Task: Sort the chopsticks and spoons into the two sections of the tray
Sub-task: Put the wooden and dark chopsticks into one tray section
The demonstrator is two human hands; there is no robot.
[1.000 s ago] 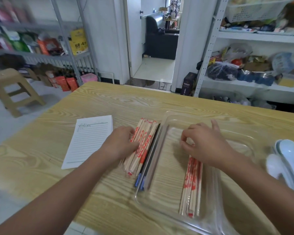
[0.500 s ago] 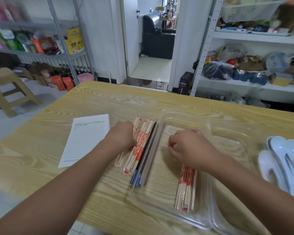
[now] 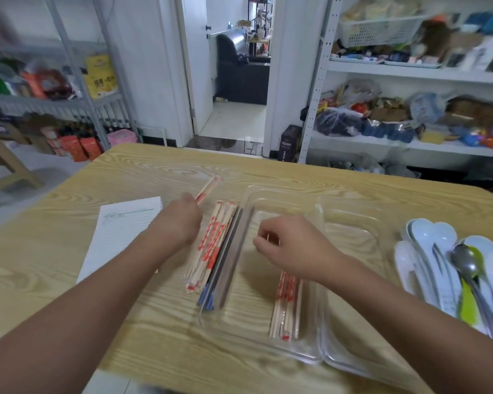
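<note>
Chopsticks (image 3: 286, 305) lie in the clear tray (image 3: 268, 191)'s left section, more in a pile (image 3: 211, 245) just beside it. The left hand (image 3: 181, 223) grips one wrapped pair (image 3: 207, 190) by its end — swung wide, it could clip the rim or scatter the pile. Whether the curled right hand (image 3: 293, 248) pinches anything, I cannot tell.

On the table (image 3: 154, 172), the tray (image 3: 350, 211) holds a bundle of chopsticks (image 3: 286, 305) in its left section, and the right hand (image 3: 291, 245) pinches the bundle's far end. Just left of the tray lies a loose pile of chopsticks (image 3: 211, 245), beyond it to the left the left hand (image 3: 180, 223) grips a single pair (image 3: 208, 189) that points away behind the pile, and further left lies a notepad (image 3: 120, 231). Right of the tray, apart from it, lie the spoons (image 3: 444, 268).
</note>
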